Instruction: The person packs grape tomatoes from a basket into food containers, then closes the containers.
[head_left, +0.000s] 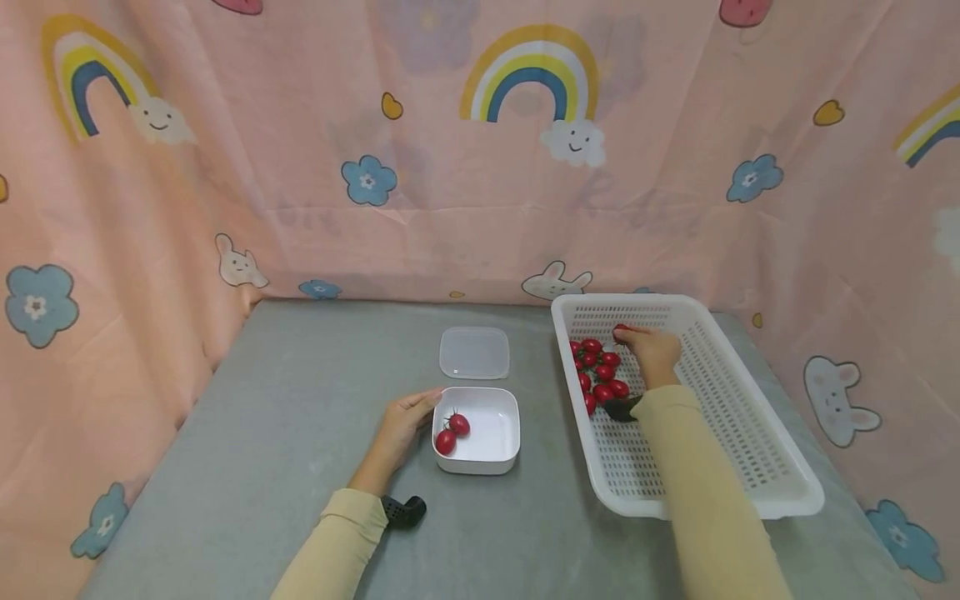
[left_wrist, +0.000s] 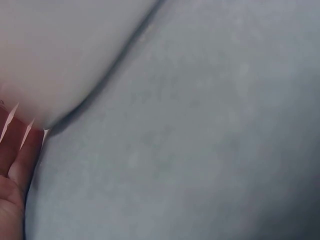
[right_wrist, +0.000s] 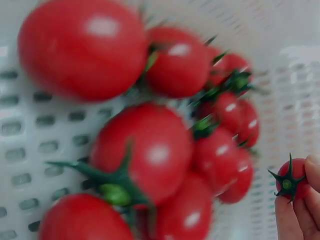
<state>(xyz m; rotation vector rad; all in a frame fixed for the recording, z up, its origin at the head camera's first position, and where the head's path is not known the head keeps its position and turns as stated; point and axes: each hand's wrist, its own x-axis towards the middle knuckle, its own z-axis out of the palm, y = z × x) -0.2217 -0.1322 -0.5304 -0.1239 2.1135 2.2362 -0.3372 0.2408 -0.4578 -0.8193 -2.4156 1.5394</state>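
Observation:
My right hand (head_left: 654, 354) is over the far part of a white plastic basket (head_left: 795, 500), pinching a cherry tomato (right_wrist: 292, 181) with a green star-shaped stem. Several more cherry tomatoes (head_left: 604, 372) lie along the basket's left side. With its fingers against the outside of a small white square box (head_left: 477, 467), my left hand (head_left: 401, 423) touches the box's left side. Two cherry tomatoes (head_left: 459, 425) sit inside that box, toward its left. The left wrist view shows only part of the fingers (left_wrist: 22, 160) against the box wall.
A translucent lid (head_left: 474, 353) lies flat just behind the box. Grey cloth (head_left: 300, 400) covers the table. A pink patterned curtain (head_left: 450, 233) hangs along the back and both sides, with the basket close to its right part.

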